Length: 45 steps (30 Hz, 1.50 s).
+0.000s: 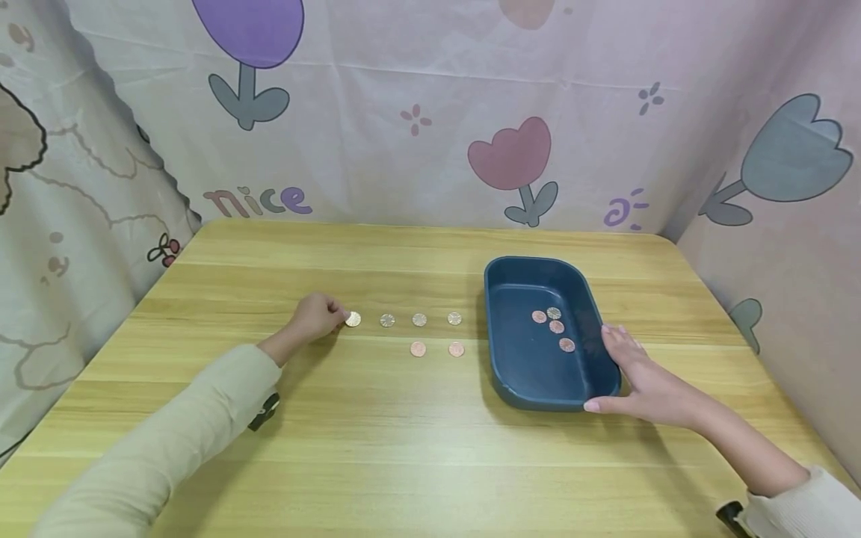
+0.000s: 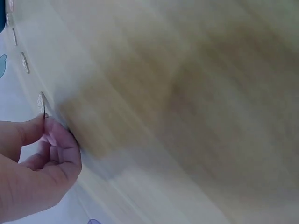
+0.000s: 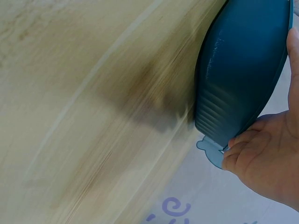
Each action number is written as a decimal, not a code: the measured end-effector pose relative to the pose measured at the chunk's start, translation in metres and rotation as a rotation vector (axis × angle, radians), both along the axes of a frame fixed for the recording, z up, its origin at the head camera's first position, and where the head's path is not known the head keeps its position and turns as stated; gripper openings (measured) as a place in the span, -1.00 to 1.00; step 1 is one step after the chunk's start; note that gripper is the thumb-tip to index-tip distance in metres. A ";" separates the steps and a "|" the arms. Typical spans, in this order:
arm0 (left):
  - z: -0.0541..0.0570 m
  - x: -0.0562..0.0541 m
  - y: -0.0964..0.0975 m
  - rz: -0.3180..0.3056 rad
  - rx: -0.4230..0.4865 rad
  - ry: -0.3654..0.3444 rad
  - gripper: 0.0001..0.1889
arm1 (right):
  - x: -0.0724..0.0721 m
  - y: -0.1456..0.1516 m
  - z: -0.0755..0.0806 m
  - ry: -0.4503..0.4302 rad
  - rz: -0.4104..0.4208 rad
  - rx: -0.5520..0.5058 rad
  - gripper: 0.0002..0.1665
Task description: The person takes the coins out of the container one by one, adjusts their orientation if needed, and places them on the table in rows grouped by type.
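At the left end of a row of gold-coloured coins, my left hand (image 1: pixel 319 317) pinches a gold-coloured coin (image 1: pixel 353 319) between thumb and fingertips. In the left wrist view this coin (image 2: pixel 41 103) appears nearly edge-on, at the fingertips. Further right in the row lie a second (image 1: pixel 387 320), a third (image 1: pixel 419 320) and a last gold coin (image 1: pixel 454 318). Two copper-coloured coins, one left (image 1: pixel 418 349) and one right (image 1: pixel 456 349), lie nearer me. My right hand (image 1: pixel 639 373) holds the dark blue tray (image 1: pixel 525 373) at its right side, fingers over the rim, thumb by the near corner.
Inside the tray lie a gold coin (image 1: pixel 554 313) and several copper coins (image 1: pixel 567 345). The wooden table (image 1: pixel 377 448) reaches back to a printed curtain (image 1: pixel 377 149). Black bands (image 1: pixel 264 411) show at both wrists.
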<state>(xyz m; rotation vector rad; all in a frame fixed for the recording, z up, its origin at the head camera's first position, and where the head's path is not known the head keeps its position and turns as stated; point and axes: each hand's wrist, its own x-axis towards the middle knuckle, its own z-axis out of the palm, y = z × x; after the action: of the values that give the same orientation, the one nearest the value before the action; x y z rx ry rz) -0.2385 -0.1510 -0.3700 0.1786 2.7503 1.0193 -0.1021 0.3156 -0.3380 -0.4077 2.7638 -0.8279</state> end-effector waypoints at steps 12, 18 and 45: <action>0.000 -0.003 0.006 -0.012 -0.101 0.003 -0.50 | 0.000 0.000 0.000 -0.002 -0.007 0.000 0.36; 0.001 -0.002 0.011 0.036 -0.094 0.068 -0.61 | 0.000 0.000 0.000 -0.007 -0.009 -0.001 0.36; 0.033 0.052 0.171 -0.255 0.439 0.338 -0.87 | 0.000 -0.001 0.001 -0.017 -0.018 -0.002 0.38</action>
<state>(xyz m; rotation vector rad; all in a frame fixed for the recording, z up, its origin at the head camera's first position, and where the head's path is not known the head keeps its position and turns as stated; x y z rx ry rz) -0.1869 0.0201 -0.3372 0.8117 2.6321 1.6240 -0.1023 0.3148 -0.3371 -0.3755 2.7548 -0.8351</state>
